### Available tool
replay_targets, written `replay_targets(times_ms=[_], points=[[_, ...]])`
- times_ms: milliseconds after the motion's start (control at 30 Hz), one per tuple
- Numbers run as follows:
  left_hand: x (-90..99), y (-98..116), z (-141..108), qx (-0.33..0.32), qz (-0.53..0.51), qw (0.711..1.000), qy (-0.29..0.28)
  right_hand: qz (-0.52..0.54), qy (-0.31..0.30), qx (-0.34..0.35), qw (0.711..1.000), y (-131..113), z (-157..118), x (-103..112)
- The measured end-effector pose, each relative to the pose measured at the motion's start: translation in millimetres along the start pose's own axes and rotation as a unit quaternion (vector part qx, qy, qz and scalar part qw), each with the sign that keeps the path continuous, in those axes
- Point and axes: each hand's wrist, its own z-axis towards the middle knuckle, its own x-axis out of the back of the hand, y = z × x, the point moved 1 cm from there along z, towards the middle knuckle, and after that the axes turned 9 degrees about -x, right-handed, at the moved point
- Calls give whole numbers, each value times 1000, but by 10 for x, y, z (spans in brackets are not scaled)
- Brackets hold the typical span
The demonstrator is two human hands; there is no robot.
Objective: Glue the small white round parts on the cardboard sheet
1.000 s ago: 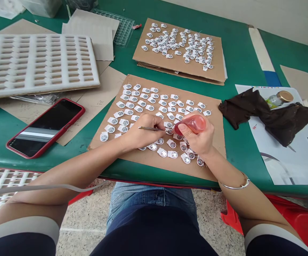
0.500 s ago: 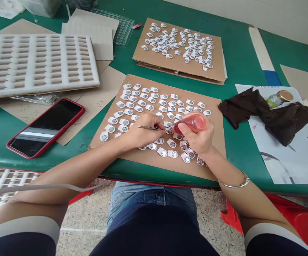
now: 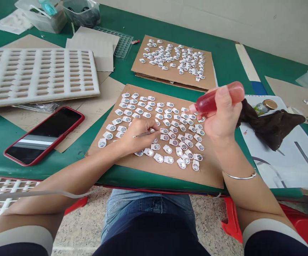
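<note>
Two grips, both closed, mid-frame. Right hand (image 3: 223, 117) clasps red bottle (image 3: 208, 101) right of centre, seemingly held up to keep its nozzle (image 3: 192, 108) clear of small white pieces (image 3: 173, 142); long axis slants, nozzle pointing left, slightly down. Left hand (image 3: 140, 137) pinches thin metal tool (image 3: 144, 134) at centre, near-level, pointing frame-right.

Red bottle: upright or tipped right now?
Tipped: the red bottle lies sideways in the right hand, its nozzle pointing left over the cardboard.
</note>
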Motion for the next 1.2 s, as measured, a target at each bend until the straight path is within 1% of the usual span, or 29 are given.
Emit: replay_targets(times_ms=[100, 233, 300, 400, 500, 567, 633, 733, 800, 900, 1000, 1100, 1200], points=[[-59, -11, -23, -52, 36, 998, -28, -6, 21, 15, 1000, 106, -58, -88], [-94, -19, -29, -90, 48, 994, -41, 3, 20, -9, 1000, 211, -160, -124], [-103, -31, -29, -91, 54, 994, -37, 13, 13, -15, 1000, 220, -184, -121], [-119, -47, -32, -76, 63, 995, -29, 11, -6, -10, 1000, 204, -191, -127], [-130, -37, -25, -63, 65, 995, -30, 20, -2, -7, 1000, 193, -189, -138], [-130, -14, -3, -65, 67, 995, -33, 21, 5, -7, 1000, 203, -189, -142], [-125, 17, 32, -74, 72, 994, -40, 4, 6, -11, 1000, 228, -192, -144], [-113, 54, 76, -85, 79, 992, -50, -43, -14, -28, 999, 291, -209, -156], [-111, 74, 74, -99, 92, 989, -66, -79, -20, -34, 996, 339, -229, -169], [-136, 116, 14, -153, 163, 968, -113, -129, -27, -30, 991, 398, -266, -197], [-192, 174, -67, -223, 266, 928, -139, -174, -46, -21, 983, 425, -299, -225], [-267, 230, -121, -289, 332, 889, -130, -202, -51, -19, 978, 426, -321, -244], [-335, 262, -148, -327, 371, 862, -112, -214, -52, -17, 975, 420, -330, -251]])
